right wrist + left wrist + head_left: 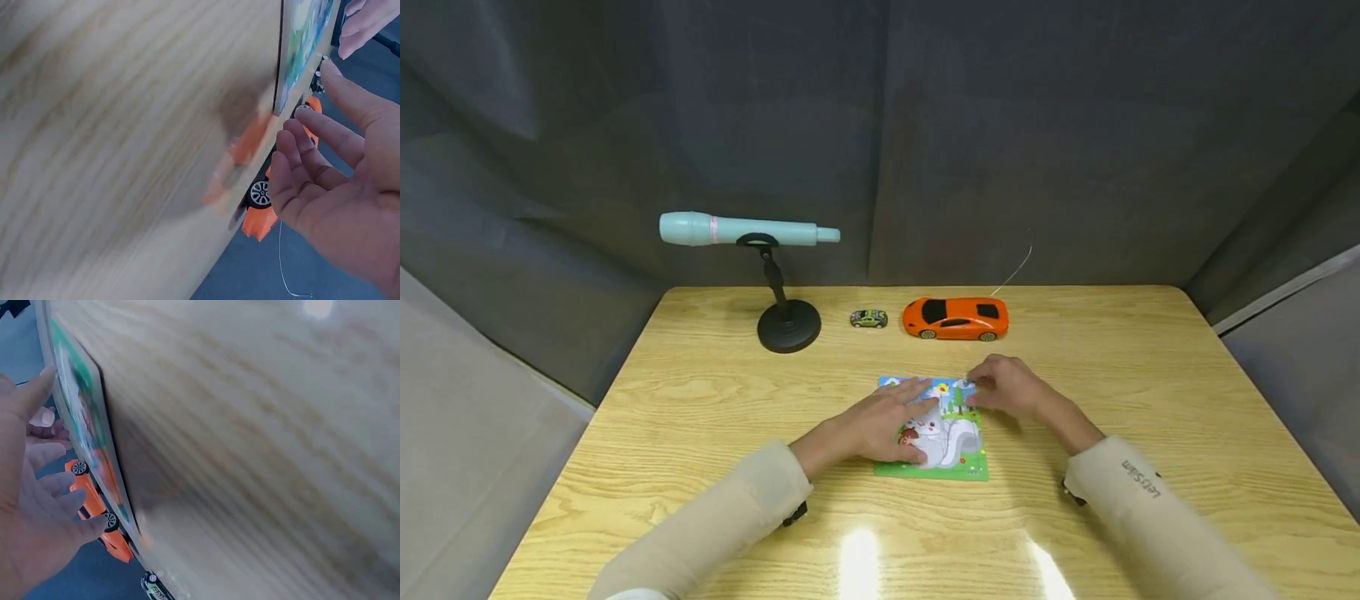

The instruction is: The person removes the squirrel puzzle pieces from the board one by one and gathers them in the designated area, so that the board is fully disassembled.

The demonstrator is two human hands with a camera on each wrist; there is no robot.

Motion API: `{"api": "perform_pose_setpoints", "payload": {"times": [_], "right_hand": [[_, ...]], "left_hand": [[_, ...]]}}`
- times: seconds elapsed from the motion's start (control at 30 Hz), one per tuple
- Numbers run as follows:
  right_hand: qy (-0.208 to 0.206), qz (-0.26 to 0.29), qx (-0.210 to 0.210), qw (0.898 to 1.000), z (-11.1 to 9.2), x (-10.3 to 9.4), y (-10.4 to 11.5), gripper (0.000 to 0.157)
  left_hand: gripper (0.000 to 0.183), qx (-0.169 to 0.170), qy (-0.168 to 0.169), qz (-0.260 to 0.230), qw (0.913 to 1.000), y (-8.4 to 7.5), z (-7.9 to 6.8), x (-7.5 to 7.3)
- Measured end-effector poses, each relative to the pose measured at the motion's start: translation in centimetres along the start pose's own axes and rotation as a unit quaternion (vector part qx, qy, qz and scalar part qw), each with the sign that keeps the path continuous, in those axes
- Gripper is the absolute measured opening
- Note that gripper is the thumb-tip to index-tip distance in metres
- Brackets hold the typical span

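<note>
A flat picture board with a grey squirrel on green grass lies on the table. My left hand is spread over its left half, fingers fairly straight and covering part of the squirrel. In the left wrist view, the left hand shows extended fingers beside the board. At the board's upper right corner is my right hand, its fingers gently bent. The right wrist view shows nothing between the thumb and fingers of that hand, which is close to the board's edge.
Behind the board stands an orange toy car with a thin antenna wire. A small green toy car is left of it. Farther left, a light-blue microphone rests on a black stand. Dark curtain hangs behind the table.
</note>
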State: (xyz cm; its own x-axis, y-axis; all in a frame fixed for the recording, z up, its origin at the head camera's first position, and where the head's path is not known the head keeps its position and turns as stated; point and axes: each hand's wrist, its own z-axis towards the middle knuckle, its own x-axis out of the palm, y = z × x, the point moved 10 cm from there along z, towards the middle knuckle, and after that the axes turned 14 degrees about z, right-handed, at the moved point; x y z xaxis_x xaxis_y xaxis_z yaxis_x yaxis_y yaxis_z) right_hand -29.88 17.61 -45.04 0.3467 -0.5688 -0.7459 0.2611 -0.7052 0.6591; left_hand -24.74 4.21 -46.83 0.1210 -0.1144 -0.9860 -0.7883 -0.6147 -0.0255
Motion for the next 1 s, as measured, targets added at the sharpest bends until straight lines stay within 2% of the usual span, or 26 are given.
{"api": "perform_pose_setpoints", "payload": {"times": [0.27, 0.47, 0.7, 1.0], "right_hand": [[0.011, 0.001, 0.008, 1.0, 0.2, 1.2, -0.3, 0.036], [0.014, 0.006, 0.014, 1.0, 0.3, 1.4, -0.2, 0.034], [0.023, 0.023, 0.04, 0.999, 0.5, 1.8, -0.4, 0.042], [0.036, 0.013, 0.055, 0.998, 1.0, 2.2, -0.1, 0.045]], "left_hand": [[0.081, 0.018, 0.003, 0.021, 0.9996, -1.1, 0.0, 0.5], [0.082, 0.017, 0.024, 0.037, 0.9989, -1.3, -0.1, 1.0], [0.078, 0.02, 0.046, 0.04, 0.9979, -1.6, -0.1, 1.5], [0.078, 0.02, 0.059, 0.05, 0.9968, -1.5, 0.0, 1.9]]}}
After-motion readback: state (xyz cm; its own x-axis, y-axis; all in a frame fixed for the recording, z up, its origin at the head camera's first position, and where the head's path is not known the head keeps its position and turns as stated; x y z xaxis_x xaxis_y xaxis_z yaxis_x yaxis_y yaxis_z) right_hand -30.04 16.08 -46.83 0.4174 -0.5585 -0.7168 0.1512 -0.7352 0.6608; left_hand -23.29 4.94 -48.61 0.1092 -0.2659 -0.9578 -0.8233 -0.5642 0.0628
